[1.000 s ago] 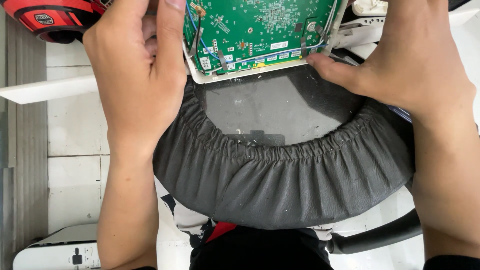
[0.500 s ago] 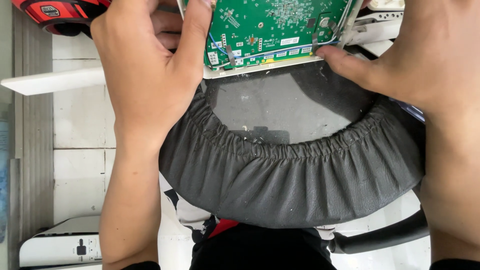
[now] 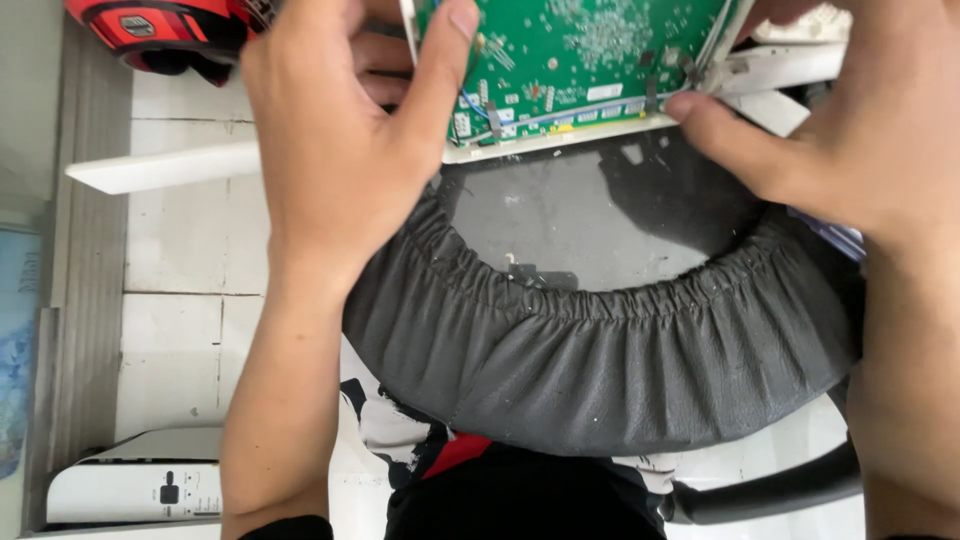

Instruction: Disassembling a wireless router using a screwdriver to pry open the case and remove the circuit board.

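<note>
Fingers (image 3: 445, 60) of the left hand (image 3: 330, 150) clamp the green circuit board (image 3: 580, 60) at its left edge. The right hand (image 3: 850, 130) pinches its near right corner, over a grey-covered seat (image 3: 600, 360).

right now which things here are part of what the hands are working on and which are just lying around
In hand:
- green circuit board in its white plastic frame, left hand and right hand each with a grip on it
- grey fabric-covered stool seat under it

Lying about:
- red and black helmet
- white plastic device casing on the floor
- long white panel
</note>
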